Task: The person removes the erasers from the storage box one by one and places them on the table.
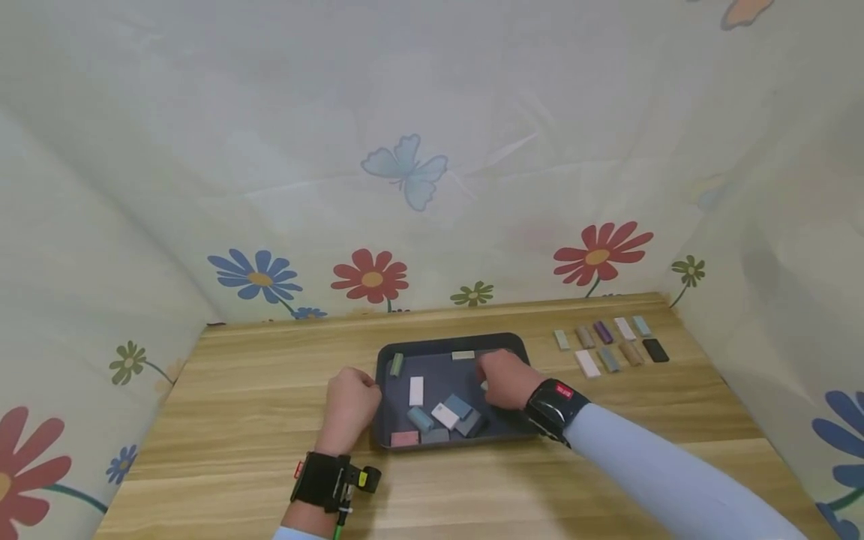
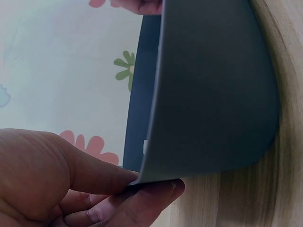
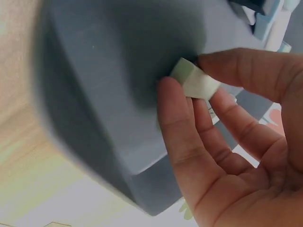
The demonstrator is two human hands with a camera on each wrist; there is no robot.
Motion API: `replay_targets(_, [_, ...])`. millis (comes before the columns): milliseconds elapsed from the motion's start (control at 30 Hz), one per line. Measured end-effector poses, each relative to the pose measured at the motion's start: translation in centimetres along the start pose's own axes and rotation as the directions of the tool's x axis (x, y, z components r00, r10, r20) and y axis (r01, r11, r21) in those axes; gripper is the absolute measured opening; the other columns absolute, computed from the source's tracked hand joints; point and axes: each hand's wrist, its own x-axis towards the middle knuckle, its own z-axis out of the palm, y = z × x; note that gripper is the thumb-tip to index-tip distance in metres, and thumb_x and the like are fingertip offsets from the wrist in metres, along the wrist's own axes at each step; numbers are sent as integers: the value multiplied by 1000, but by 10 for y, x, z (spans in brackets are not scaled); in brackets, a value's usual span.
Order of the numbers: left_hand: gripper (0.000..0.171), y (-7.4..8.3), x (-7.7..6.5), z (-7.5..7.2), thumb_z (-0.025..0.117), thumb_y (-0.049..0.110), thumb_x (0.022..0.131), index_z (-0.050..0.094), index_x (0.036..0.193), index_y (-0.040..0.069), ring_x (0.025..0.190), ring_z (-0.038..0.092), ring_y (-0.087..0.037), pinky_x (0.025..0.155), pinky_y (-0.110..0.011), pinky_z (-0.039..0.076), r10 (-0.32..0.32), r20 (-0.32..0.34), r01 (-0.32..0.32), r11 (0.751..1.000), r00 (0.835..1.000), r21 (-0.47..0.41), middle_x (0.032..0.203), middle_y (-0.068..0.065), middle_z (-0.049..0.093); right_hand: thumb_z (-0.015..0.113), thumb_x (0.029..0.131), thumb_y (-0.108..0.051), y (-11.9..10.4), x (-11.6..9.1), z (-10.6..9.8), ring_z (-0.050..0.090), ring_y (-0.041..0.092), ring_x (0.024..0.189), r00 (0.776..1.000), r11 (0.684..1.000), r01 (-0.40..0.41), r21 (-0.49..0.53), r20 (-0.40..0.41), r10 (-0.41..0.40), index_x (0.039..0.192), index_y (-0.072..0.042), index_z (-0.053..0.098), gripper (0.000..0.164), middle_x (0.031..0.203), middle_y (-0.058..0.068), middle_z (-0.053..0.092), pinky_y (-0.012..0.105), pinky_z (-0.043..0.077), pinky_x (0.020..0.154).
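Observation:
A dark grey tray (image 1: 442, 375) lies on the wooden table, with several small blocks inside. At its left side, my left hand (image 1: 352, 405) pinches the rim between thumb and fingers; the left wrist view shows the tray's outer wall (image 2: 213, 90) close up. My right hand (image 1: 508, 380) is over the tray's right part and pinches a small pale green block (image 3: 196, 81) between thumb and fingertips. In the tray are a green block (image 1: 396, 364), a white block (image 1: 416, 391), a cream block (image 1: 463, 355), a pink block (image 1: 405, 439) and a blue cylinder-like block (image 1: 420, 419).
Right of the tray, several blocks stand in two rows on the table, among them a purple block (image 1: 604, 332), a white block (image 1: 587, 364) and a black block (image 1: 655, 350). Flower-patterned cloth (image 1: 472, 247) hangs behind the table and at both sides.

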Motion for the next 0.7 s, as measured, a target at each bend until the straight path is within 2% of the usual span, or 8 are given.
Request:
replay_targets(133, [14, 0, -2, 0, 57, 7, 78, 68, 69, 6, 50, 54, -17, 42, -27, 41, -13, 10, 13, 1000, 1000, -2, 61, -6, 60, 67, 69, -6, 3, -9, -10, 55, 11, 74, 1000, 998, 21, 63, -24, -20, 90, -9, 69, 21, 86, 1, 66, 30, 48, 65])
replay_targets(267, [14, 1, -2, 0, 57, 7, 79, 68, 72, 5, 50, 55, -17, 42, -27, 41, -19, 12, 19, 1000, 1000, -1, 62, -6, 60, 66, 72, -9, 16, -16, -30, 54, 14, 75, 997, 991, -13, 135, -76, 24, 98, -8, 68, 26, 89, 2, 64, 31, 47, 65])
replay_targets(400, [13, 3, -3, -2, 57, 7, 79, 69, 74, 4, 51, 55, -17, 42, -27, 42, -18, 14, 18, 1000, 1000, -2, 63, -7, 61, 67, 75, -13, 46, -24, -52, 54, 19, 78, 985, 979, -73, 189, -142, 100, 102, -6, 66, 28, 90, 6, 62, 33, 46, 66])
replay_targets(500, [13, 5, -4, -3, 57, 7, 80, 69, 76, 4, 52, 56, -17, 43, -27, 42, -30, 22, 30, 1000, 999, -2, 64, -7, 61, 67, 75, -15, 74, -31, -61, 55, 21, 80, 970, 971, -128, 202, -178, 165, 100, -4, 66, 28, 90, 9, 63, 33, 46, 66])
replay_targets(600, [13, 6, -4, -3, 57, 8, 80, 69, 76, 4, 52, 56, -17, 43, -27, 42, -43, 28, 43, 999, 999, 1, 64, -7, 61, 68, 74, -15, 97, -35, -60, 56, 22, 76, 956, 957, -196, 216, -174, 235, 98, 0, 65, 28, 90, 12, 63, 32, 45, 61])
replay_targets(700, [14, 7, -5, -2, 57, 8, 80, 69, 74, 5, 51, 55, -17, 42, -27, 42, -42, 26, 42, 999, 999, 9, 62, -7, 60, 69, 74, -15, 110, -35, -54, 56, 23, 72, 944, 942, -264, 208, -145, 297, 95, 0, 65, 27, 90, 14, 65, 31, 45, 58])
